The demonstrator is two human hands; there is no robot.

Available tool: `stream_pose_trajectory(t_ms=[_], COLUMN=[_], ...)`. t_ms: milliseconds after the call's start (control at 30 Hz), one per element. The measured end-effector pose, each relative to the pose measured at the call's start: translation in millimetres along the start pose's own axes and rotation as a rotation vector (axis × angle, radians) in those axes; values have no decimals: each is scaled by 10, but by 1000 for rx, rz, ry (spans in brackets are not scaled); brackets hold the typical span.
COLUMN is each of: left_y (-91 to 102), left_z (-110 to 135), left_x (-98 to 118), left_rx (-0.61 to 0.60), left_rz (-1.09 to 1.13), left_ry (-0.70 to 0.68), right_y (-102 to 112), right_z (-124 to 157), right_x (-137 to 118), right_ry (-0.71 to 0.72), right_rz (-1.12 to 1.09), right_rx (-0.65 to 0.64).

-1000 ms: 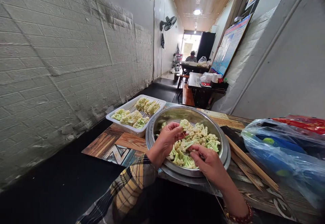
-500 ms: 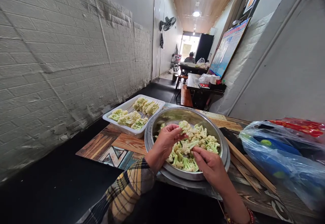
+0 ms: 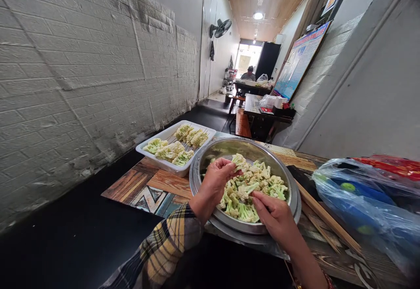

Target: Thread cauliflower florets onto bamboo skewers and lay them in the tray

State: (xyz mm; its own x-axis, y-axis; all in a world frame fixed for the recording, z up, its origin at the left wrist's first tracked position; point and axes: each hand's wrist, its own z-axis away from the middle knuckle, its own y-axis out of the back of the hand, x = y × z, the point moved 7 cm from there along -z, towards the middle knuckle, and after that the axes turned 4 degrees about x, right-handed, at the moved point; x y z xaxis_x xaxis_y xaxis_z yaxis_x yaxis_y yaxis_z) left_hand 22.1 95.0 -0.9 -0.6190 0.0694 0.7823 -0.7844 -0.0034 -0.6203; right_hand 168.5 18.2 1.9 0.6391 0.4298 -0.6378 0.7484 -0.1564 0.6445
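Pinched between the thumb and fingers of my left hand (image 3: pixel 217 179) is a pale cauliflower floret (image 3: pixel 240 162), held up over the steel basin (image 3: pixel 295 212). My right hand (image 3: pixel 273 210) is closed, its thumb and fingertips at the stem of another cauliflower floret (image 3: pixel 246 190) above the pile. A thin stick (image 3: pixel 289 272) shows below the right wrist; whether that hand grips it is hidden. Loose cauliflower florets (image 3: pixel 262 173) with green stems fill much of the basin.
Left of the basin, a white tray (image 3: pixel 147 160) holds skewered cauliflower. Bamboo skewers (image 3: pixel 331 219) lie to the right, beside a clear plastic bag (image 3: pixel 364 206) with blue contents. Farther off are a table (image 3: pixel 254 105), a bench (image 3: pixel 242 123) and a seated person (image 3: pixel 249 74).
The whole view has shifted slightly, so the scene sits a little farther right. Both hands keep nearly the same pose over the basin.
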Motion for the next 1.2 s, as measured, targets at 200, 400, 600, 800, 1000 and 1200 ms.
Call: stream_pose_trajectory(t_ms=[200, 400, 600, 800, 1000, 1200], left_y=[1, 6, 0, -6, -21, -33], left_z=[7, -6, 6, 15, 21, 39], left_x=[-1, 1, 4, -4, -18, -37], left_rx=[-4, -17, -22, -21, -36, -67], left_rz=[-13, 3, 8, -1, -29, -50], left_ry=[5, -25, -9, 4, 47, 117], right_y=[6, 9, 6, 16, 24, 27], right_z=[1, 5, 6, 9, 16, 20], right_x=[6, -10, -5, -12, 11, 7], right_ry=[17, 23, 16, 35, 50, 83], right_rz=[6, 4, 13, 15, 32, 76], right_rx=[26, 39, 35, 48, 69, 81])
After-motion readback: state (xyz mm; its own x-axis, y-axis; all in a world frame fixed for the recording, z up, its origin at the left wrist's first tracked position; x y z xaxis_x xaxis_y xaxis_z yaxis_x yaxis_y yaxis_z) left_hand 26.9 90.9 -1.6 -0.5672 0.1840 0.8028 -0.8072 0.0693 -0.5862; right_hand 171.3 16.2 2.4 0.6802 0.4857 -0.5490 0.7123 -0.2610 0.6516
